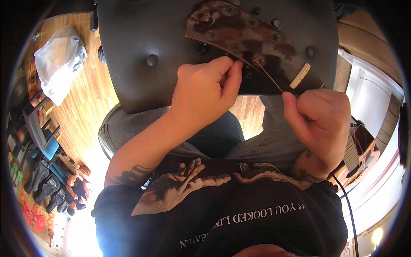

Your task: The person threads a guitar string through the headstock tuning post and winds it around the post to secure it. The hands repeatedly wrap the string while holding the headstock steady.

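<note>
A glossy dark reddish-brown guitar headstock lies on a black padded seat, with several metal tuning posts on its face and black tuning pegs along its edges. My left hand is closed at the headstock's near edge, thumb and forefinger pinched on a tuning peg that they mostly hide. A copper-coloured guitar string runs taut from the post nearest the pale nut down to my right hand. That hand is curled, gripping the string between thumb and fingers. The guitar's neck is hidden beyond my right hand.
The black tufted seat stands before my knees. A clear plastic bag lies on the wooden floor at left. An acoustic guitar leans at right, near a black cable. Stands, dark cases and people are at far left.
</note>
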`<state>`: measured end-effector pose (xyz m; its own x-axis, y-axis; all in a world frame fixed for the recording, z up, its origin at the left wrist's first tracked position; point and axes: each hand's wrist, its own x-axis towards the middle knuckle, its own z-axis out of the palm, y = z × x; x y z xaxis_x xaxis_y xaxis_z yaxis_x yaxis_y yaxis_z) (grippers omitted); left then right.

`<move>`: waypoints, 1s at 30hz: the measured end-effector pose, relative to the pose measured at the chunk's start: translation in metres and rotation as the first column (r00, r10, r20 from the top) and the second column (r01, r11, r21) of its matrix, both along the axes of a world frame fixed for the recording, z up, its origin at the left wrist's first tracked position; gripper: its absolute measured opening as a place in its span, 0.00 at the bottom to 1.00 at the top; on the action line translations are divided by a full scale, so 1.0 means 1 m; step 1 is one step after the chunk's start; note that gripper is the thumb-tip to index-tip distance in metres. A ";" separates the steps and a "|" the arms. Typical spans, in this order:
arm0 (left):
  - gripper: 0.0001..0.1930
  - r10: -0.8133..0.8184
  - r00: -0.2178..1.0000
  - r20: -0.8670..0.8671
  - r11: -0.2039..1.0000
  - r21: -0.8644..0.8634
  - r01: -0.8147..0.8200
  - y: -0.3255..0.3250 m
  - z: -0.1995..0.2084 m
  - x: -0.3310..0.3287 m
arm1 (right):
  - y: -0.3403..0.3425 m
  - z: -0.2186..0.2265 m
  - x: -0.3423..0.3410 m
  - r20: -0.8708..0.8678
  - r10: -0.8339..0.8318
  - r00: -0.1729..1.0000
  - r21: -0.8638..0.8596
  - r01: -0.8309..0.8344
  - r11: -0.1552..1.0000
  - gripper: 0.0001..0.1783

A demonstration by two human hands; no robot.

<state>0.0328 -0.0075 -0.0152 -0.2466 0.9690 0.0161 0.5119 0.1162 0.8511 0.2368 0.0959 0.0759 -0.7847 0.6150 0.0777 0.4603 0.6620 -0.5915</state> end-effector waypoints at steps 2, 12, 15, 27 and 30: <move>0.08 0.002 0.990 -0.138 0.991 0.129 0.016 0.000 -0.004 -0.001 | 0.000 0.000 0.000 -0.001 0.001 1.000 -0.011 -0.001 1.000 0.27; 0.07 0.012 0.985 -0.174 0.967 0.254 0.033 -0.001 -0.003 0.000 | 0.001 0.004 0.000 0.068 0.001 0.998 -0.006 0.000 1.000 0.23; 0.08 -0.034 0.991 -0.126 0.978 0.202 0.059 -0.001 -0.004 -0.004 | 0.001 0.005 0.001 0.075 0.001 0.997 -0.006 -0.001 1.000 0.23; 0.10 0.082 0.887 0.454 0.799 -0.563 0.214 0.018 0.042 -0.019 | 0.001 0.005 0.001 0.083 0.014 0.996 -0.006 -0.013 1.000 0.21; 0.08 -0.050 0.946 -0.322 0.990 0.106 0.089 0.003 0.010 -0.013 | 0.002 0.005 0.000 0.083 0.019 0.996 -0.009 -0.018 1.000 0.21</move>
